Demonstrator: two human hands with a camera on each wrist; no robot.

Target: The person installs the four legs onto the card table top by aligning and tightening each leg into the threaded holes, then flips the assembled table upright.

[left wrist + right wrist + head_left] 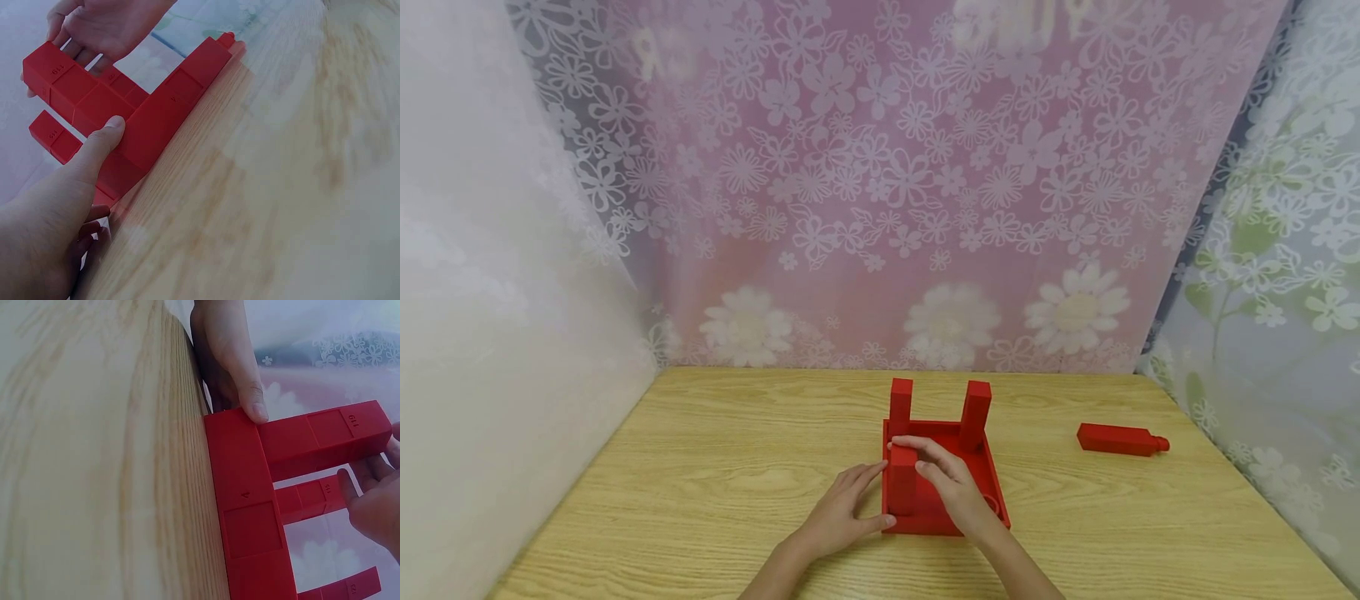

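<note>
A square red tabletop with a raised rim lies upside down, like a small table. Three red legs stand up from it: a front-left leg, a back-left leg and a back-right leg. My right hand holds the upper end of the front-left leg between thumb and fingers. At the front-left corner, my left hand grips the tabletop, its thumb on the rim near the leg's foot. A round socket shows at the front-right corner, partly behind my right hand.
Another red leg lies on its side to the right, its round peg pointing right. Everything rests on a wood-grain table. Flowered curtains hang behind and to the right, with a pale sheet on the left.
</note>
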